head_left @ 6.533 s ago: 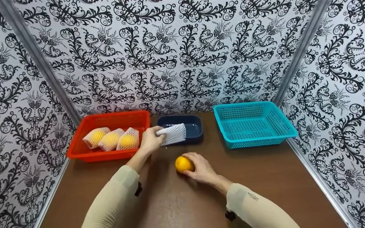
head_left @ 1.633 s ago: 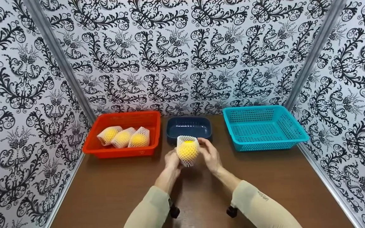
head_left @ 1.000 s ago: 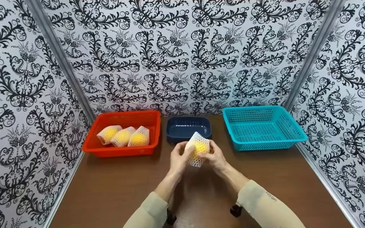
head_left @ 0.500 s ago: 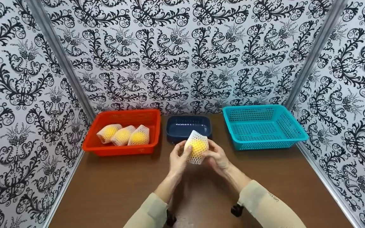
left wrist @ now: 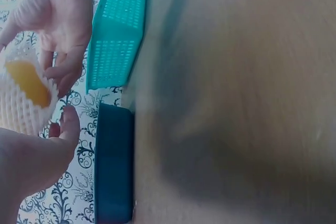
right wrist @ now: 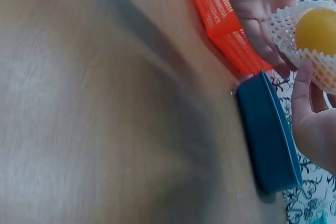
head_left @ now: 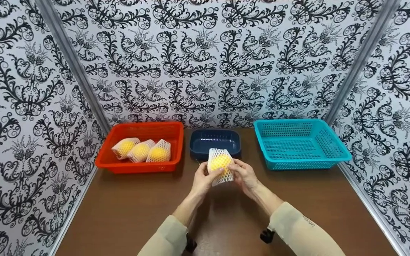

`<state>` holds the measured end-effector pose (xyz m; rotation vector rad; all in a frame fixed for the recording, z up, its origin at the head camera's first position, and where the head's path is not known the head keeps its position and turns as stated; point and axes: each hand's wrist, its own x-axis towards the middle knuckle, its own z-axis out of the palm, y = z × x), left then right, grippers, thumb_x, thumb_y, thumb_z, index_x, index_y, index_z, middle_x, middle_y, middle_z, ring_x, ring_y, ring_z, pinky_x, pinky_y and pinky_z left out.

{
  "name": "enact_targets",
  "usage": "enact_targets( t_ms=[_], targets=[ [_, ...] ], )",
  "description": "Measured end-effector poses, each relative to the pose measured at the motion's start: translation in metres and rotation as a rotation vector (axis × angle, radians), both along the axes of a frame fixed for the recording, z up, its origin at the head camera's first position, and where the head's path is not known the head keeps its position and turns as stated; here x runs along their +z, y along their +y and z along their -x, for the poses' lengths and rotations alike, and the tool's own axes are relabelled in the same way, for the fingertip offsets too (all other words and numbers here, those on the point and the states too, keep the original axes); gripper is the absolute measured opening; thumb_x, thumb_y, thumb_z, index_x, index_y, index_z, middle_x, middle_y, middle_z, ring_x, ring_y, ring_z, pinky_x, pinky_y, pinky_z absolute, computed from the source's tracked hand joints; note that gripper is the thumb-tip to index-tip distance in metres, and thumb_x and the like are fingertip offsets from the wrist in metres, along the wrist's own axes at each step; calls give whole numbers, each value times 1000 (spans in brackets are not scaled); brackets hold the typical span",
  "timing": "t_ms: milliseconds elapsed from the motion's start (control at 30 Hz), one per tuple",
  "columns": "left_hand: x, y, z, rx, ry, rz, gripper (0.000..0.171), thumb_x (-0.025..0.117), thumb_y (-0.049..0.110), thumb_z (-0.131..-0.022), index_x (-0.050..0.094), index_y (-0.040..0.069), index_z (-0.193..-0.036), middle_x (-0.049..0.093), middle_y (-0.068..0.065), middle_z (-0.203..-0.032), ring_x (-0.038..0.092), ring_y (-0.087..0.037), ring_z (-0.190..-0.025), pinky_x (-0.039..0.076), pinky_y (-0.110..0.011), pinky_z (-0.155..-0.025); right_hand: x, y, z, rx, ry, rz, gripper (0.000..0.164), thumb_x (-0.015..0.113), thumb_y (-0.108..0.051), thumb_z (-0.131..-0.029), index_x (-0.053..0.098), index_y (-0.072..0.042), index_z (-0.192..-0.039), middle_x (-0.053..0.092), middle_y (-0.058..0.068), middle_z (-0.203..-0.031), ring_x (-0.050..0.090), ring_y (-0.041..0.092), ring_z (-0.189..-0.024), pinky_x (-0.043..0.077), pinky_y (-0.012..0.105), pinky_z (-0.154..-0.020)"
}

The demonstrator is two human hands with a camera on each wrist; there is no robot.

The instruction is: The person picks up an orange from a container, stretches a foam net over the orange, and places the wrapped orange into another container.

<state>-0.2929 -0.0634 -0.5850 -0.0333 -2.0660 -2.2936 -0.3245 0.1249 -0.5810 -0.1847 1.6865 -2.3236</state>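
Note:
Above the middle of the table I hold an orange (head_left: pixel 220 161) sleeved in a white foam net (head_left: pixel 222 177). My left hand (head_left: pixel 203 180) grips it from the left, thumb laid across the front. From the right, my right hand (head_left: pixel 245 176) pinches the net with thumb and fingers. Both wrist views show bare orange skin (right wrist: pixel 317 31) through the net's open end, with the mesh (left wrist: pixel 21 106) around the rest of the fruit. Fingers behind the fruit are partly hidden in the head view.
At the back left, a red basket (head_left: pixel 139 167) contains several net-wrapped oranges (head_left: pixel 158 153). Behind my hands stands a dark blue tray (head_left: pixel 215 138). A turquoise basket (head_left: pixel 303 165) with nothing in it sits at the back right. Patterned walls enclose the brown table (head_left: pixel 137 213).
Earlier the orange lay bare on the table under my right hand and my left held the flat net. Now the fruit is inside the net, raised, and slightly turned between both hands.

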Motion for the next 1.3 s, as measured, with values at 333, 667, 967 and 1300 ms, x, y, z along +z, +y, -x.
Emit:
enact_targets(
  t_ms=[333, 667, 967, 1300],
  targets=[
    [21, -57, 15, 83, -9, 176, 68, 87, 21, -92, 61, -7, -148, 75, -26, -131, 74, -24, -105, 66, -36, -93, 7, -51, 10, 26, 84, -106, 50, 73, -12, -105, 62, 10, -148, 80, 0, -113, 80, 14, -99, 68, 33, -90],
    [64, -133, 68, 219, -131, 225, 66, 82, 27, -95, 56, -7, -144, 69, -25, -127, 72, -22, -92, 64, -28, -76, 21, -109, 33, -80, 474, -455, 40, 85, -8, -96, 75, 7, -132, 81, 29, -127, 84, 30, -108, 69, 35, -91],
    [87, -195, 131, 329, -262, 325, 79, 73, 38, -100, 40, -6, -157, 59, -28, -149, 71, -24, -102, 69, -32, -86, 15, -143, 40, -148, 947, -862, 26, 90, -19, -90, 83, -6, -112, 81, 10, -109, 77, 27, -103, 64, 42, -96],
    [66, -229, 179, 316, -458, 447, 105, 68, 54, -100, 19, -7, -171, 46, -33, -166, 62, -41, -143, 67, -38, -101, -7, -166, 50, -164, 1146, -1011, 24, 91, -21, -92, 83, -9, -111, 78, 7, -113, 74, 26, -108, 64, 38, -98]
  ],
)
